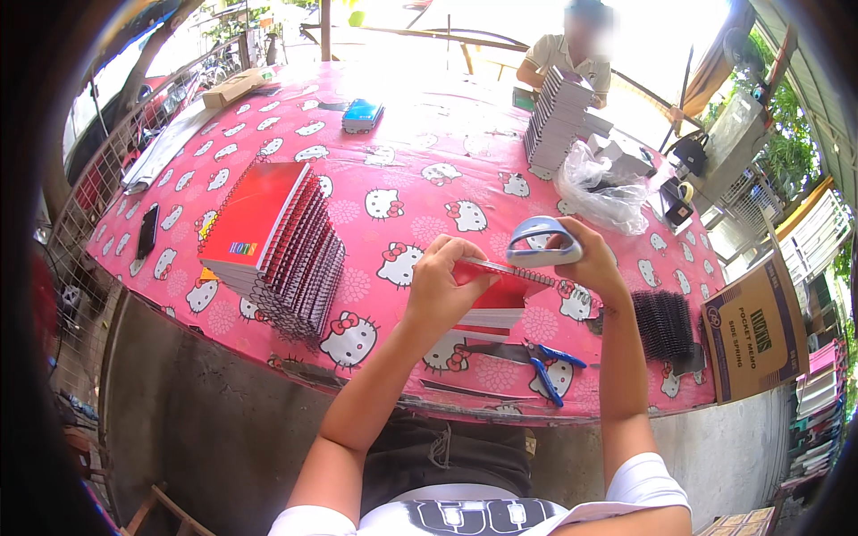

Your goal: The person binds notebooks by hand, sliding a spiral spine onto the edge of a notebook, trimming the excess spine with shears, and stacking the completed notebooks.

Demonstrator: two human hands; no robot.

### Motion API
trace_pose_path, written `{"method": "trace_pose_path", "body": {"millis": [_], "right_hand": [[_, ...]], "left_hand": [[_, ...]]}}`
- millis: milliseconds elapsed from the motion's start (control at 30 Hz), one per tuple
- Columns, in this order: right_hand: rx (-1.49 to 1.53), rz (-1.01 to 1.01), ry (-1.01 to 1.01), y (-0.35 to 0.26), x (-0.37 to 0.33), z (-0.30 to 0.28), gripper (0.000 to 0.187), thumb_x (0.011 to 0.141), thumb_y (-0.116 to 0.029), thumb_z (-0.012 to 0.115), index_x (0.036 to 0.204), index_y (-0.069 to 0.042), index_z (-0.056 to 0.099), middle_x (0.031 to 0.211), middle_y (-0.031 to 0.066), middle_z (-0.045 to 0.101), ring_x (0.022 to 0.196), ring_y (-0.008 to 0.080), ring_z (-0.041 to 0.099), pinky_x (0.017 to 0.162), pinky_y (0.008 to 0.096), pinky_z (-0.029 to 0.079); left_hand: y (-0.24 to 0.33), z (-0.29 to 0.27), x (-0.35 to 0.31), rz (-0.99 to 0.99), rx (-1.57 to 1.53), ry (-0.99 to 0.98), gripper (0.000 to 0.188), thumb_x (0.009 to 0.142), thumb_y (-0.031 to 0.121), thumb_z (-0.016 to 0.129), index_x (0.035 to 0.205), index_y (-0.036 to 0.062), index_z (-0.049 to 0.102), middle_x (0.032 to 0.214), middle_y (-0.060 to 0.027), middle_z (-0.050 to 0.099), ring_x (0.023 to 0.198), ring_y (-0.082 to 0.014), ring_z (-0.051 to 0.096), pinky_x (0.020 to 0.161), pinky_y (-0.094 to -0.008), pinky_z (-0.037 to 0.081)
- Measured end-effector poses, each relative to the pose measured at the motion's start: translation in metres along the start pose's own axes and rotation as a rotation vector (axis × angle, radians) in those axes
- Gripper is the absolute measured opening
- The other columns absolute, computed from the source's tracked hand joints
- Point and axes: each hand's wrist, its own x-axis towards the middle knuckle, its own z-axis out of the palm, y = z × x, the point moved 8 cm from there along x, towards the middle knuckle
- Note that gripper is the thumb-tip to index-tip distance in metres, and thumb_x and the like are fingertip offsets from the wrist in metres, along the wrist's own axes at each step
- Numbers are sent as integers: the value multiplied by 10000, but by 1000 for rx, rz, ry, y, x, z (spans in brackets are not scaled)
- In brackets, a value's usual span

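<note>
My left hand grips a red notebook near its top edge, the thumb on the cover. A wire coil runs along the notebook's upper edge, its loose end sticking out to the right. In my right hand is a pale blue and white rounded tool with an oval opening, held just above the coil; its exact kind is unclear. More pages with a red edge lie beneath the notebook. Blue-handled pliers rest on the table close to me, below both hands.
A tall stack of red spiral notebooks stands left. Black coils and a cardboard box are at right. Beyond sit a plastic bag, a notebook stack, a blue pack and a phone. A person sits opposite.
</note>
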Motion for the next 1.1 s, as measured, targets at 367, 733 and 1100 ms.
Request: {"method": "trace_pose_path", "body": {"millis": [367,733,1100], "right_hand": [[1,67,-6,13,5,6,515,656,70,681,1148,-50,588,913,18,670,851,77,598,758,254,492],[174,9,9,3,3,14,481,651,65,682,1116,-34,605,946,23,659,864,115,612,796,278,490],[287,70,-88,-4,27,26,482,625,23,692,1097,-47,625,950,67,678,882,132,616,769,280,495]], "left_hand": [[-12,6,13,-122,-117,-88,260,699,68,819,898,46,653,907,-37,628,882,-132,626,806,-289,483],[-28,14,8,-189,-287,-114,336,760,30,779,1044,50,600,1013,-43,607,905,-107,616,827,-260,479],[-46,-8,-5,-182,-487,90,307,813,-20,721,1100,17,617,1018,-45,615,948,-105,592,800,-255,510]]}}
